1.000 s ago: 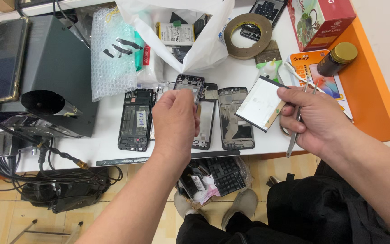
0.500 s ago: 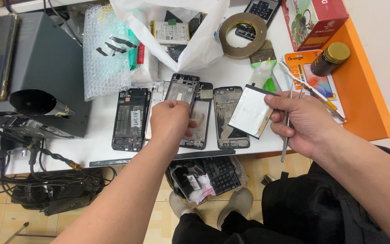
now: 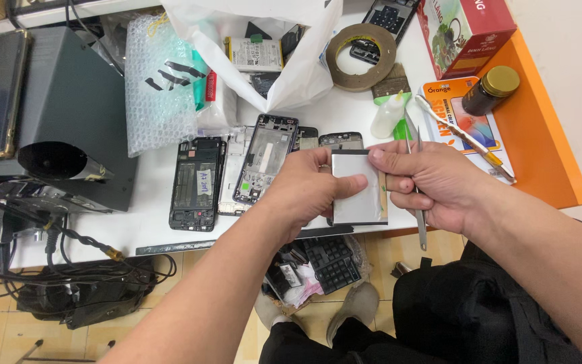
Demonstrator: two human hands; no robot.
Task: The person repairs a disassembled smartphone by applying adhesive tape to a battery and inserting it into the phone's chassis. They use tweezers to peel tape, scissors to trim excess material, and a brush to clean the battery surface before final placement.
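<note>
Over the bench (image 3: 170,232): flat silver panel (image 3: 357,187) now pinched between both hands.
Left hand (image 3: 311,192) come off the phone frames (image 3: 264,165) to grip its left edge; right hand (image 3: 432,185) clamping the right edge, tweezers (image 3: 417,195) tucked alongside.

Flat silvery-white battery pack (image 3: 357,189), upright and face-on, above the white table's (image 3: 149,222) front edge

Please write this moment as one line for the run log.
left hand: grips flat silver battery | right hand: pinches battery, holds tweezers | below: phone frames on white table
</note>
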